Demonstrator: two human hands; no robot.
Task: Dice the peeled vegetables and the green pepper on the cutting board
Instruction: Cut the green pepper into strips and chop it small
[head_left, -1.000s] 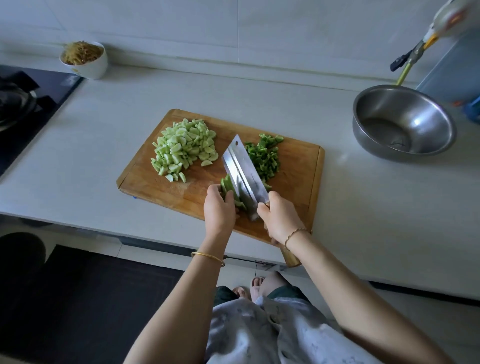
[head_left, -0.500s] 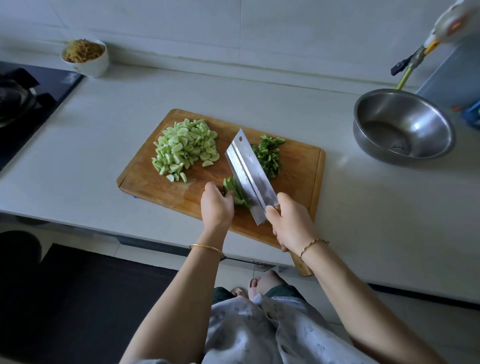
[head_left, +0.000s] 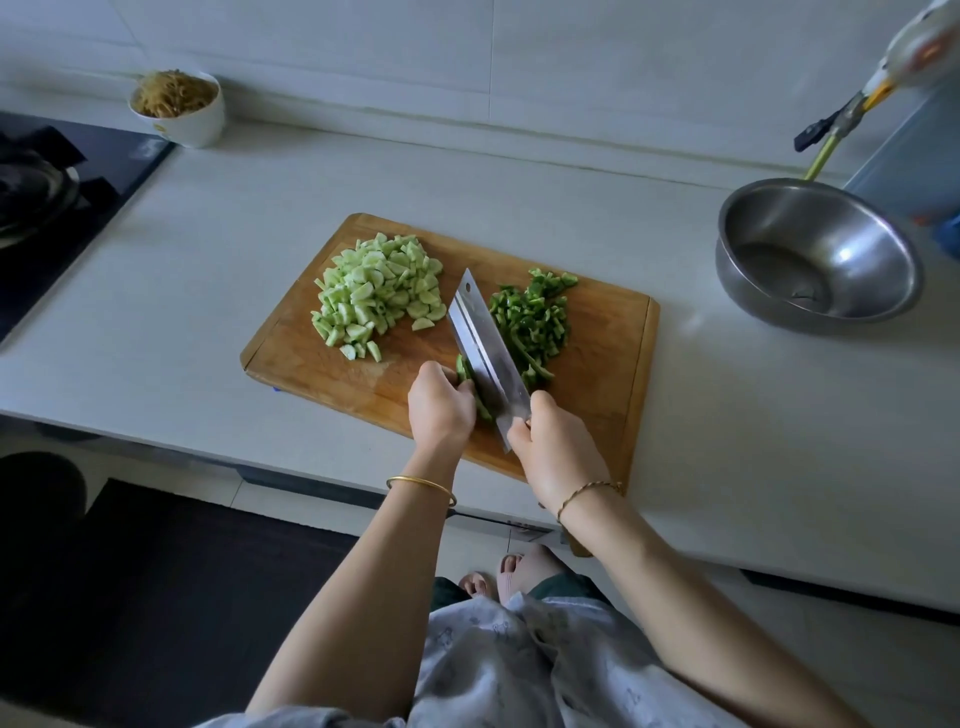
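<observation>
Now the cleaver (head_left: 483, 343) is down again, tight beside the left hand (head_left: 440, 410), which pins the last green pepper strips (head_left: 467, 382) at 6 o'clock on the cutting board (head_left: 602, 379). The right hand (head_left: 558, 452) grips the cleaver. Cut pepper bits (head_left: 535, 317) lie at 1 o'clock. Few cuts remain, I think.

Pale counter (head_left: 519, 197) with cutting board (head_left: 597, 332), two bowls.
</observation>
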